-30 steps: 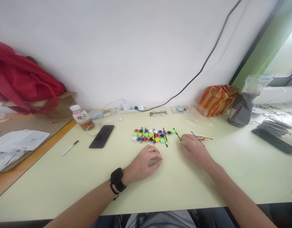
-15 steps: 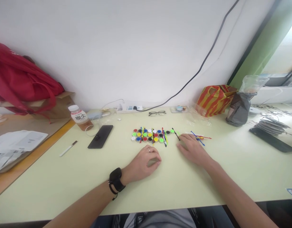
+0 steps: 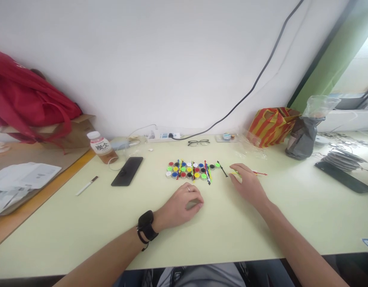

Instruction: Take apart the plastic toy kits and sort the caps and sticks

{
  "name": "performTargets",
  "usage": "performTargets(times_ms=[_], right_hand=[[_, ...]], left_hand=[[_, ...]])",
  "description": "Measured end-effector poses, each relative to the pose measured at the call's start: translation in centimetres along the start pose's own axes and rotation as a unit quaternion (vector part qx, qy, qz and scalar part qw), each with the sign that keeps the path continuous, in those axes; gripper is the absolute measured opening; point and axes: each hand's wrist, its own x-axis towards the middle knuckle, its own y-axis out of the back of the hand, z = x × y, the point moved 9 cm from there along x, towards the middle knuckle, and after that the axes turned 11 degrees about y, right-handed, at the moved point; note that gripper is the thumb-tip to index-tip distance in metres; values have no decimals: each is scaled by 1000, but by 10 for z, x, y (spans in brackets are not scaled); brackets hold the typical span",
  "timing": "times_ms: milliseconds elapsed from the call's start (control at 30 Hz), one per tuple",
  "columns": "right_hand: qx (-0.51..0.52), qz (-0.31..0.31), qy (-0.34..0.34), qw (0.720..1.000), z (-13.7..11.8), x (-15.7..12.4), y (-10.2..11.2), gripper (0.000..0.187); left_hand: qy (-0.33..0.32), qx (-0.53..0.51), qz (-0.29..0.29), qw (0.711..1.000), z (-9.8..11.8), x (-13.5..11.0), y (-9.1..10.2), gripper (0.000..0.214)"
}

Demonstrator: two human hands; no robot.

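While the pale table (image 3: 172, 247) filled the whole foreground, a red bag (image 3: 31, 95) slumped big and bright at the far left, over a cardboard box (image 3: 84, 129). Across on the right stood a striped bag (image 3: 272, 125), red against yellow, with a grey plastic bag (image 3: 302, 141) right beside it. Then the hands! The right hand (image 3: 248, 183) reached in over the table, thumb and fingers spread, a yellow-green piece (image 3: 236, 173) showing in the gap; whether they had hold of it, I couldn't tell. Over on the near side, the left hand (image 3: 184, 203) rested curled, thumb and fingertips drawn together with nothing visible between them. Just beyond it lay the colored discs (image 3: 190, 170), packed in rows at mid-table, slim sticks (image 3: 207, 172) laid across them in bundles. Left of those, a dark phone (image 3: 127, 171) lay flat near a bottle (image 3: 102, 147) with a white cap. Smaller again, a black stick (image 3: 222, 169) slanted between the discs and the right hand, well in the open, and a red stick (image 3: 262, 173) poked out past that hand's far side. Smallest of all, a ring (image 3: 188, 189) circled a left finger.
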Motion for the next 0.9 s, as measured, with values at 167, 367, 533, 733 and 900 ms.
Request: performTargets(times_ms=[167, 367, 533, 733, 900], right_hand=[[48, 40, -17, 998, 3, 2, 10, 20], [72, 50, -35, 996, 9, 2, 3, 24], [77, 16, -26, 997, 5, 3, -10, 29], [86, -1, -15, 996, 1, 4, -20, 35], [84, -5, -19, 996, 3, 2, -26, 36]], left_hand=[[2, 0, -1, 1000, 1, 0, 0, 9], [-2, -3, 5, 1000, 0, 1, 0, 9], [-2, -2, 2, 1000, 0, 1, 0, 9], [-5, -4, 5, 1000, 1, 0, 1, 9], [-4, 0, 1, 1000, 2, 1, 0, 10]])
